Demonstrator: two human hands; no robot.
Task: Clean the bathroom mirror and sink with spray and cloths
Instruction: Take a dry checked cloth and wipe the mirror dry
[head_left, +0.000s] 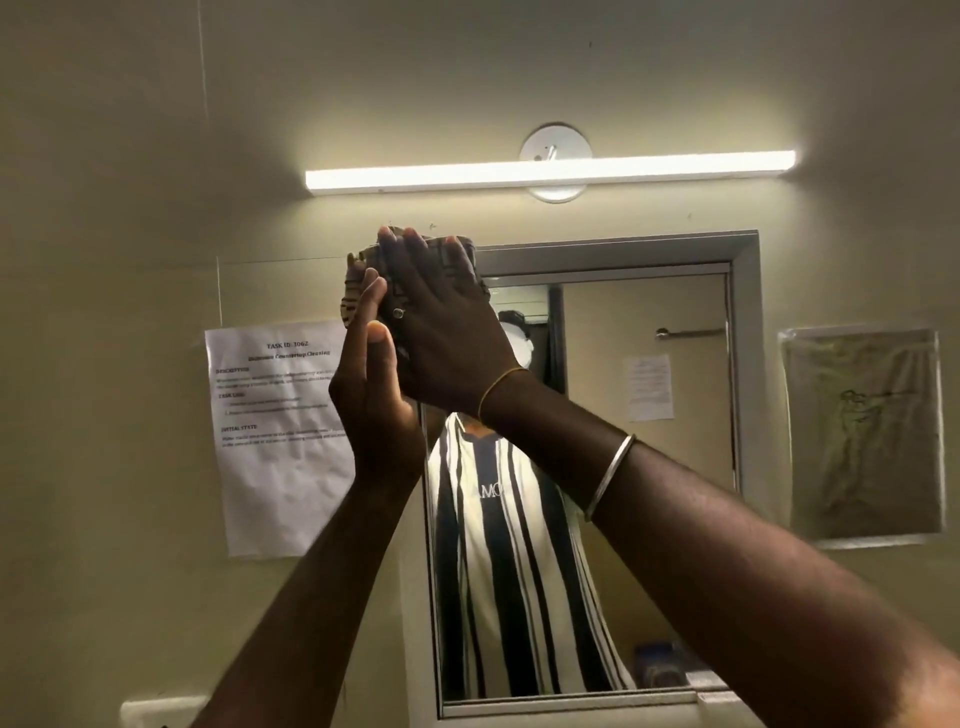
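my right grip (441, 332) flat on striped cloth (356, 275), fingers straight, pressing it at mirror (644, 467) top-left corner, left grip (374, 395) flat-fingered against its side

Dim, yellowish scene. Single source: tube light (550, 170) on far wall (156, 156) above mirror (649, 467), blown out, halo spreading. Forearms (727, 545) backlit, near-black, detail lost. Pale glow on reflected shirt (498, 545). Overall soft focus; notice (283, 436) text at left mostly blurred. Verticals lean near left edge.
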